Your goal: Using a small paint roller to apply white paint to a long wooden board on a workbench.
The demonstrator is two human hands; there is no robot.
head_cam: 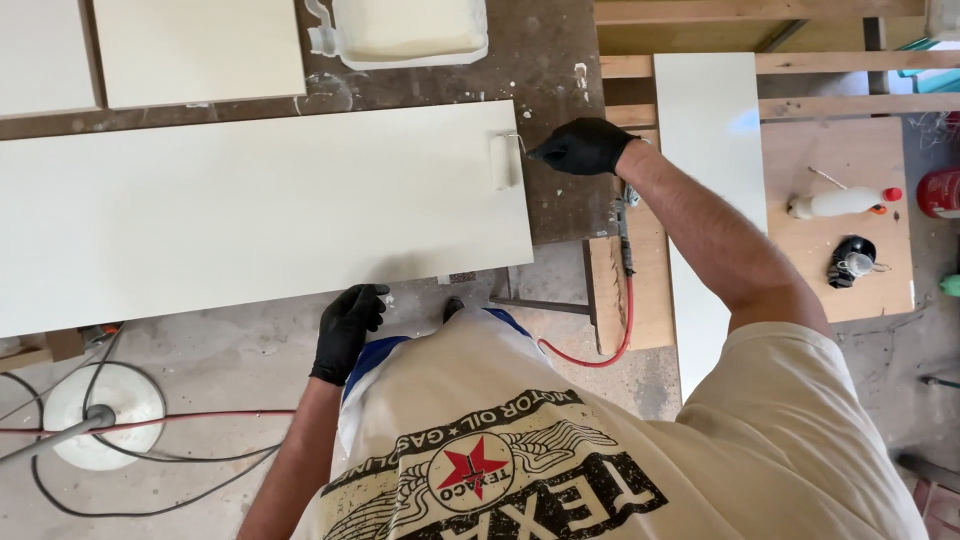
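Observation:
A long white panel lies flat across a stained brown workbench. My right hand, in a black glove, grips the handle of a small paint roller whose white sleeve rests on the panel's right end. My left hand, also in a black glove, hangs below the panel's near edge with fingers curled, holding nothing I can see.
Two more white panels and a white paint tray lie at the back of the bench. A narrow white board stands right of it. A plastic bottle sits on a plywood surface. Red hose and cables cross the floor.

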